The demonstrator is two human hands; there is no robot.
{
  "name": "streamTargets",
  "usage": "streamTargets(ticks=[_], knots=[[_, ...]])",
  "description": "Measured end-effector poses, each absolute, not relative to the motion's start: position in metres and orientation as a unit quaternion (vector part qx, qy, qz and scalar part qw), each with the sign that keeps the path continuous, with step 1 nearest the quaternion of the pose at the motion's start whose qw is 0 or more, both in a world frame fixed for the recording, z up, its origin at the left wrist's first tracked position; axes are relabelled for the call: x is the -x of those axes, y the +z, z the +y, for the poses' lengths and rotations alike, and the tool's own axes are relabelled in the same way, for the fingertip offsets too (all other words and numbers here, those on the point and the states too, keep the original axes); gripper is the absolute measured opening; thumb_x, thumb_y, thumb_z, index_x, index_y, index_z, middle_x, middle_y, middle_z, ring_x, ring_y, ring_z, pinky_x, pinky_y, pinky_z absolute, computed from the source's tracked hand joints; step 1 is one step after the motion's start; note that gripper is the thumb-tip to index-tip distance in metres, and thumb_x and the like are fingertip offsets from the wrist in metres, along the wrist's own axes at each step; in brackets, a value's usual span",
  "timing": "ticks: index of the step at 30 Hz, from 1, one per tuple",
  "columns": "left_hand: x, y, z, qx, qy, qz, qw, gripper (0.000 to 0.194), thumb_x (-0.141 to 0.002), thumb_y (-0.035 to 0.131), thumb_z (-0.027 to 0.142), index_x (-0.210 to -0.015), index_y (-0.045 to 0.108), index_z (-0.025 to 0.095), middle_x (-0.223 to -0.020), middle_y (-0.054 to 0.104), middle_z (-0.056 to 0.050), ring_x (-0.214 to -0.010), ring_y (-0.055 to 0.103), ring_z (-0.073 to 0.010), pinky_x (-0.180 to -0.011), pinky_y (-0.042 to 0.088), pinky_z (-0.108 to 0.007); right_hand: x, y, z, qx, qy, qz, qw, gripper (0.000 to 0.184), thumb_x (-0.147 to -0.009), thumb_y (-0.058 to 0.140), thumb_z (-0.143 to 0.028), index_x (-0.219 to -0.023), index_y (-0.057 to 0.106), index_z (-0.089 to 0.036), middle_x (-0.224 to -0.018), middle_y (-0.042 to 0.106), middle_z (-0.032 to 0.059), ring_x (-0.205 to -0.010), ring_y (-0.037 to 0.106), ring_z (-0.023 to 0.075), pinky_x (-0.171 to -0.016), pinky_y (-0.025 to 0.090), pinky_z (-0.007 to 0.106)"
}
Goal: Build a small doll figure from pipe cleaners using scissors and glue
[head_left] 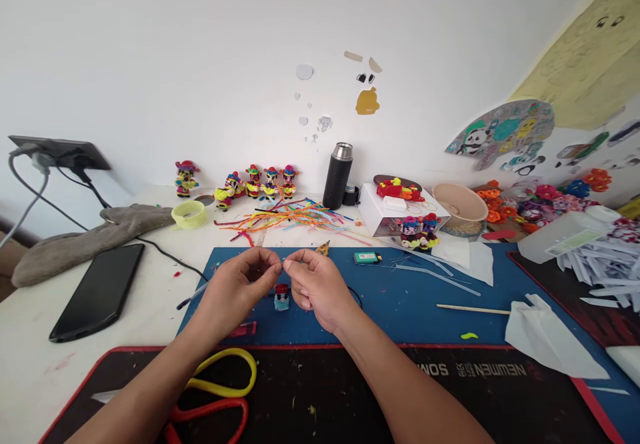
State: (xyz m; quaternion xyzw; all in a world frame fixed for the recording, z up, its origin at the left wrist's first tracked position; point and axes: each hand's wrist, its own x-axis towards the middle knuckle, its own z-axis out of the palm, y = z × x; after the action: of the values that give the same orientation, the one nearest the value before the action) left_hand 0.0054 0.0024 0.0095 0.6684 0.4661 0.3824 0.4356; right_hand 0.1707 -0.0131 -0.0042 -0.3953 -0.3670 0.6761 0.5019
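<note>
Above the blue mat (395,291), my left hand (245,277) is closed in a pinch, thumb against forefinger. My right hand (315,287) pinches too, its fingertips almost meeting those of the left. Whatever lies between the fingertips is too small to make out. Just below and between the hands, a small figure with a red top and light blue lower part (281,299) stands on the mat. Behind the right hand the tip of a small yellowish tool (323,249) shows, the rest hidden. Under my left forearm lie scissors with yellow and red handles (245,372), partly covered.
Pipe cleaners (295,219) lie behind the mat, near several finished figures (253,181) and a black thermos (339,176). A phone (99,291) rests at left. Right of centre are a green lighter (367,257), a wooden stick (473,309) and a tissue (550,341).
</note>
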Motion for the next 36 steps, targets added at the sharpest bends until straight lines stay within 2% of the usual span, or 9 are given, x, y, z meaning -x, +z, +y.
streamTargets(ticks=[6,12,26,36], knots=[[-0.0072,0.011,0.0058,-0.59,0.366,0.453,0.56,0.037,-0.082,0.078,0.056,-0.08,0.069,0.02,-0.063,0.062,0.002,-0.056,0.055,-0.015,-0.056,0.046,-0.025,-0.1701,-0.0035,-0.0141,0.398,0.677,-0.366,0.499,0.033,-0.077,0.079,-0.043,-0.085,0.057,-0.02,-0.045,0.041,-0.0138,-0.036,0.027,0.0044,-0.035,0.022,0.018],[-0.0068,0.0095,0.0072,-0.491,0.368,0.411,0.674,0.039,-0.073,0.088,0.052,-0.078,0.072,0.017,-0.067,0.065,0.0,-0.056,0.054,-0.0124,-0.05,0.044,-0.022,-0.1683,-0.0044,-0.0145,0.395,0.671,-0.361,0.513,0.033,-0.077,0.079,-0.044,-0.084,0.057,-0.02,-0.045,0.041,-0.0136,-0.035,0.026,0.0042,-0.034,0.021,0.018],[-0.0027,0.0058,0.0077,-0.554,0.375,0.44,0.599,0.034,-0.078,0.084,0.052,-0.079,0.073,0.019,-0.066,0.064,0.002,-0.057,0.057,-0.0139,-0.054,0.047,-0.025,-0.1657,-0.0053,-0.0162,0.404,0.667,-0.361,0.512,0.032,-0.079,0.077,-0.043,-0.084,0.057,-0.02,-0.045,0.04,-0.0138,-0.035,0.025,0.0042,-0.034,0.022,0.018],[-0.0046,0.0063,0.0082,-0.465,0.388,0.423,0.674,0.035,-0.071,0.09,0.047,-0.076,0.073,0.017,-0.063,0.062,0.002,-0.052,0.052,-0.0105,-0.047,0.042,-0.02,-0.1657,-0.0014,-0.0188,0.412,0.646,-0.396,0.506,0.032,-0.082,0.075,-0.046,-0.085,0.056,-0.02,-0.045,0.039,-0.014,-0.036,0.026,0.0048,-0.034,0.025,0.019]])
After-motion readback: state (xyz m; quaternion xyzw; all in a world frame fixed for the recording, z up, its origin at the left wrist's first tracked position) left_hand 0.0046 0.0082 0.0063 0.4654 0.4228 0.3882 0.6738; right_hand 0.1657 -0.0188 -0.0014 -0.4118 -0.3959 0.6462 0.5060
